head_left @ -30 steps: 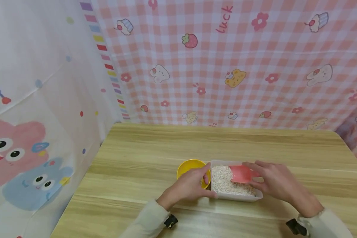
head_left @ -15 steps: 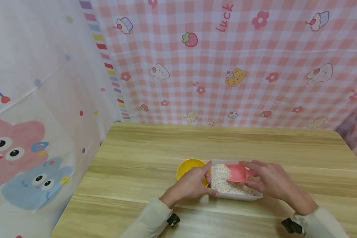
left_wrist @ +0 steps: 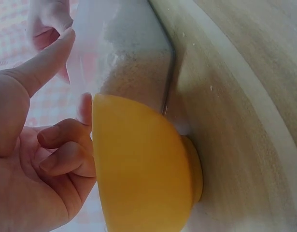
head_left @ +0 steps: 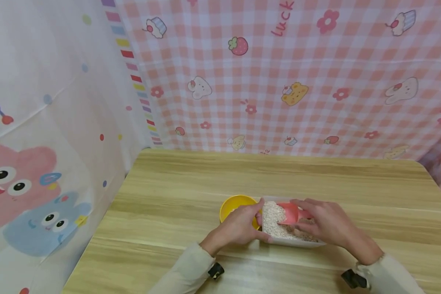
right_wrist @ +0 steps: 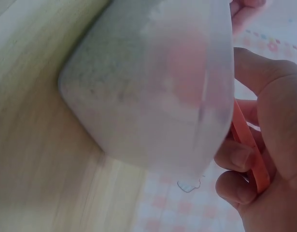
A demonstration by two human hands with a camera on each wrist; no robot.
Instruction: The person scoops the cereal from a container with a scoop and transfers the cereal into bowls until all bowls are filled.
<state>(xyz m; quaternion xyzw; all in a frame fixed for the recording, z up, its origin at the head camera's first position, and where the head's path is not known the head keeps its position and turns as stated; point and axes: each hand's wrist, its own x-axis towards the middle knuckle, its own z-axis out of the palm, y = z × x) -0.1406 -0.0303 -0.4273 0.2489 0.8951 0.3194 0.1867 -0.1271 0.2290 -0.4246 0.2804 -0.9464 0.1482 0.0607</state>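
Note:
A translucent plastic container (head_left: 297,242) of oat-like flakes (head_left: 273,218) sits on the table, with a yellow bowl (head_left: 228,207) close against its left end. My left hand (head_left: 239,224) holds the container's left end, thumb at the front rim and forefinger at the back. Its other fingers curl by the bowl's rim, as the left wrist view shows. My right hand (head_left: 327,220) grips the red scoop (head_left: 289,214) by its handle (right_wrist: 249,150), inside the container. The scoop's blade lies in the flakes, its mouth toward the left.
The wooden table (head_left: 161,220) runs back to a pink checked cloth (head_left: 220,118). A white cartoon-print cloth (head_left: 77,143) hangs along the left side. A few flakes (left_wrist: 211,88) lie scattered on the tabletop by the container.
My right hand has moved left with the scoop, pushing it farther through the flakes. The left hand keeps its place at the container's end. The head view has shifted slightly.

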